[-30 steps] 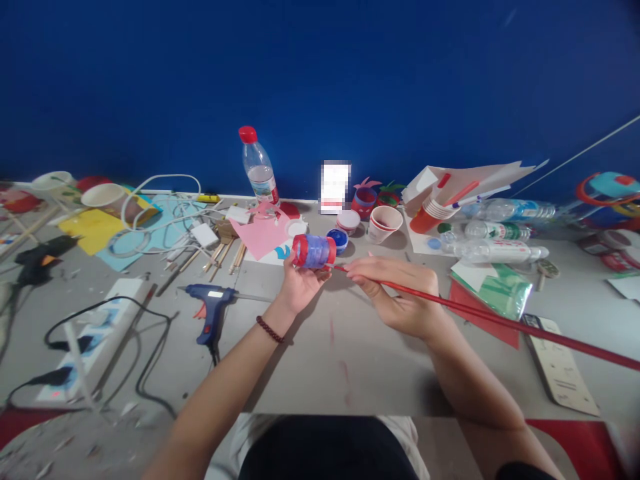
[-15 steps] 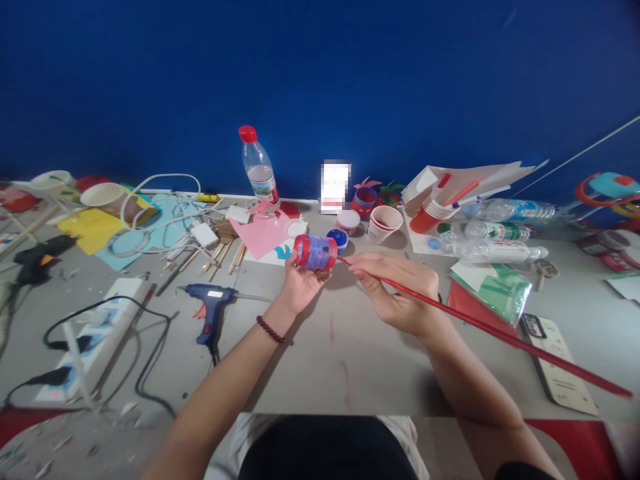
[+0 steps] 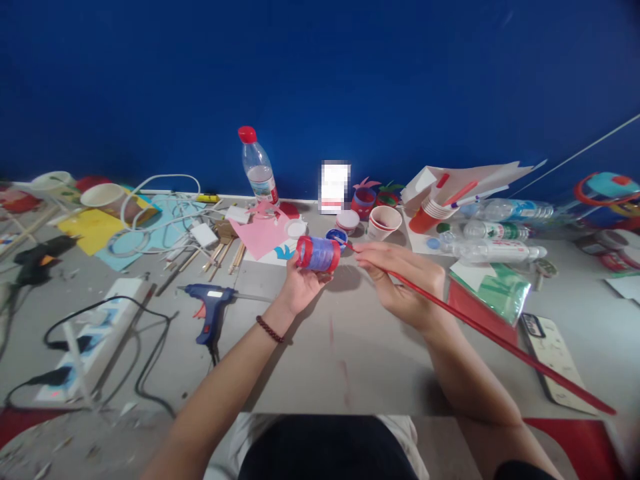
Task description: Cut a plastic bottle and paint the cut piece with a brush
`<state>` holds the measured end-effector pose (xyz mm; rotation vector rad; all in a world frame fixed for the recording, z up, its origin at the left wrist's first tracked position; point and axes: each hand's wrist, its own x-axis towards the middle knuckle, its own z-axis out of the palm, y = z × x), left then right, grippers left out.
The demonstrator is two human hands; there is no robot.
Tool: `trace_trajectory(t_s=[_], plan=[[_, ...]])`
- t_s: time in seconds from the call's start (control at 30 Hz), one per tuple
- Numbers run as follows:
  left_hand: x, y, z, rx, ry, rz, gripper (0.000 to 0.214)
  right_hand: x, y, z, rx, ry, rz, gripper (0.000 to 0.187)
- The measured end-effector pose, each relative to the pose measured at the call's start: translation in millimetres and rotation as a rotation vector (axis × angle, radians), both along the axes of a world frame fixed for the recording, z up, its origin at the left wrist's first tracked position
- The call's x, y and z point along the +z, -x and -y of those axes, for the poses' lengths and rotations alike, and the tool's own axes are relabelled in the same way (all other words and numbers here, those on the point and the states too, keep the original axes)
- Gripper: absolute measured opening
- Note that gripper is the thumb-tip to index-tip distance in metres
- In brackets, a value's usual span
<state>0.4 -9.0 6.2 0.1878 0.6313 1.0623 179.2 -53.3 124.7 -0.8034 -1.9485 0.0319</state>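
My left hand (image 3: 300, 283) grips a small blue cup with red rims (image 3: 317, 254), held on its side above the grey table (image 3: 320, 360). My right hand (image 3: 400, 280) pinches a long red strip (image 3: 500, 340) near its end, and that end touches the cup's right rim. The strip runs down to the right, off past my forearm. A beaded bracelet (image 3: 270, 329) circles my left wrist.
A blue glue gun (image 3: 213, 303) lies left of my hands, with cables and a power strip (image 3: 90, 340) beyond it. At the back stand a water bottle (image 3: 259, 167), paper cups (image 3: 384, 223), and a small blue paint pot (image 3: 338, 236). Plastic bottles (image 3: 495, 241), green and red paper (image 3: 493, 290) lie right.
My right hand has moved up and slightly left, swinging the red strip's far end inward and down. The cup has shifted a little up and right in my left hand.
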Motion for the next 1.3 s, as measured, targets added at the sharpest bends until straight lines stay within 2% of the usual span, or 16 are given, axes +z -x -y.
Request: trace_trajectory(t_s=[0.13,0.4,0.63,0.93,1.3], plan=[[1.1,1,1,-0.012,-0.028,-0.007,0.053,-1.1,-3,-1,-0.025,-0.008,-0.021,0.019],[-5.0,2,-2,0.021,-0.006,0.041,0.049,-3.8,6,11,0.055,0.121,-0.011,0.013],[-6.7,2,-2,-0.007,-0.015,0.041,0.050,-2.6,8,9,0.127,0.091,-0.068,0.013],[-0.3,3,0,-0.045,-0.089,-0.012,0.053,-1.5,1,1,-0.031,-0.013,-0.036,0.018],[-6.3,3,-3,-0.005,-0.024,0.027,0.049,-1.3,8,14,0.088,0.135,-0.053,0.014]])
